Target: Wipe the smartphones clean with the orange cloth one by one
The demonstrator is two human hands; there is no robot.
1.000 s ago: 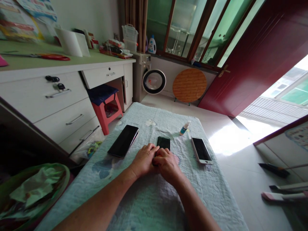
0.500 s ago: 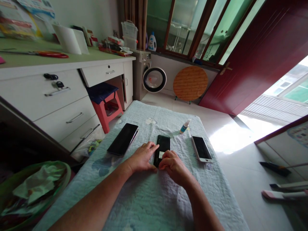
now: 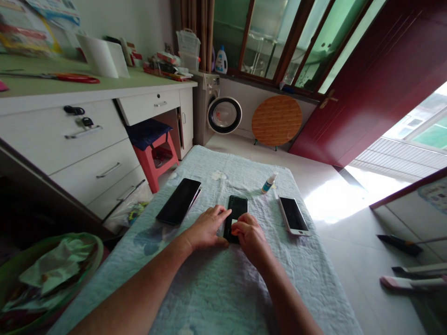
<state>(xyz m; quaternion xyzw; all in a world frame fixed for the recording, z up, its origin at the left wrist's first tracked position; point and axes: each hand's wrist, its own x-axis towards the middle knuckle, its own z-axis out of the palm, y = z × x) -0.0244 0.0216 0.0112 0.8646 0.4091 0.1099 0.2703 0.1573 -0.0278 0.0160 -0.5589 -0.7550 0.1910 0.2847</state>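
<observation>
Right, setting the clock on the black smartphone (image 3: 239,203), flat mid-table, twelve pointing away from the person. The left hand (image 3: 206,228) is at eight, fingers spread wide, touching the phone's left edge. The right hand (image 3: 252,231) is at five, fingers bunched narrowly over its lower part; whether they pinch anything, I can't tell.

Around them, a larger black smartphone (image 3: 179,202) lies at nine, near the left hand; a white-framed smartphone (image 3: 294,216) sits at three, and a small spray bottle (image 3: 268,184) stands towards two. The white-framed one hugs the right edge, with a strip of cloth between it and the right hand. At six, between the forearms, the quilted cloth (image 3: 223,288) stretches wide, pale and wrinkled.

Farther out: a green-rimmed basket (image 3: 94,238) at eight, a pinkish-red stool (image 3: 148,165) at ten, a washing machine (image 3: 200,107) at eleven, a round wooden tabletop (image 3: 277,120) upright at one, and glare on the floor (image 3: 330,223).
</observation>
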